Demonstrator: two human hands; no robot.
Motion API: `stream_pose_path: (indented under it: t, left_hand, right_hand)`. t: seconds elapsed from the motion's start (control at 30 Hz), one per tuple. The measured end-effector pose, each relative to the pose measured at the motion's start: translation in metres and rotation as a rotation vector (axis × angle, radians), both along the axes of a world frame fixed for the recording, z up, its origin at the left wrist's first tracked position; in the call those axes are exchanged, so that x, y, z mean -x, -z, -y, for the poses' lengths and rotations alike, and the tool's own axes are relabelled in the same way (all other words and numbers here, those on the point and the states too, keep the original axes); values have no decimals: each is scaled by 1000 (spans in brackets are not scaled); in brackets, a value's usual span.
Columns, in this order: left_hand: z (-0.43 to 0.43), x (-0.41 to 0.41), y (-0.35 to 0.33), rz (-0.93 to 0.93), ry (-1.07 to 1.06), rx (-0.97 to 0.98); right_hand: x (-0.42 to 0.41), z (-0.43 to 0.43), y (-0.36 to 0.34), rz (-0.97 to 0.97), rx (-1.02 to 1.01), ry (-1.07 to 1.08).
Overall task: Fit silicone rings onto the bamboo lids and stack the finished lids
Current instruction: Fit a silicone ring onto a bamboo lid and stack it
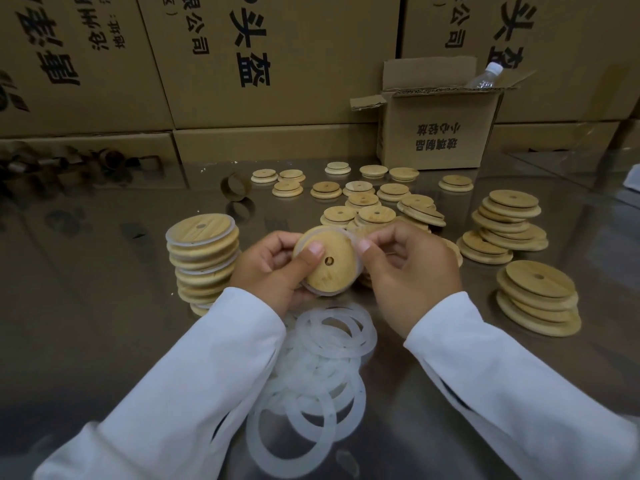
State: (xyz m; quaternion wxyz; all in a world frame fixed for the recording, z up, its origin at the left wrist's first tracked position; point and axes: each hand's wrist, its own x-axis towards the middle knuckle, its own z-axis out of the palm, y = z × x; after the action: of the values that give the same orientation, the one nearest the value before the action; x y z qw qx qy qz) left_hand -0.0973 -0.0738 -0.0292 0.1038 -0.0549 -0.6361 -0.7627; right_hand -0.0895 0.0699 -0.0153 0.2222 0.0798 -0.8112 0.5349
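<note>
A round bamboo lid with a small centre hole is held up over the table, a translucent silicone ring partly round its rim. My left hand grips the lid, thumb pressed on its face. My right hand pinches the ring at the lid's upper right edge. A pile of loose silicone rings lies below my hands. A tall stack of ringed lids stands to the left. Bare lids lie scattered behind, with stacks at right and near right.
The table is shiny metal. A small open carton with a plastic bottle stands at the back right. Large printed cartons wall the back. A brown cardboard ring stands behind the ringed stack.
</note>
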Motion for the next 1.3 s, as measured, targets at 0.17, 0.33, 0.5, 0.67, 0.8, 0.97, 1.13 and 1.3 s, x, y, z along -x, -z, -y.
stream_pose_path:
  t: [0.17, 0.33, 0.5, 0.67, 0.8, 0.97, 1.13, 1.3]
  left_hand:
    - [0, 1, 1, 12, 9, -15]
    - [1, 3, 1, 16, -3, -31]
    - [2, 1, 0, 12, -14, -51]
    - [1, 0, 0, -8, -23, -36]
    - [0, 0, -4, 48, -8, -180]
    - [-1, 0, -8, 103, -10, -286]
    - [-3, -1, -3, 102, 69, -187]
    - [-1, 1, -2, 87, 5, -160]
  right_hand:
    - [5, -2, -2, 141, 104, -46]
    - [8, -3, -6, 226, 118, -89]
    - [7, -5, -5, 253, 112, -125]
    - [6, -5, -3, 253, 183, -169]
    - [3, -3, -1, 264, 292, -202]
    - [-2, 3, -1, 290, 343, -247]
    - [3, -3, -4, 301, 281, -194]
    - [25, -27, -7, 224, 516, 138]
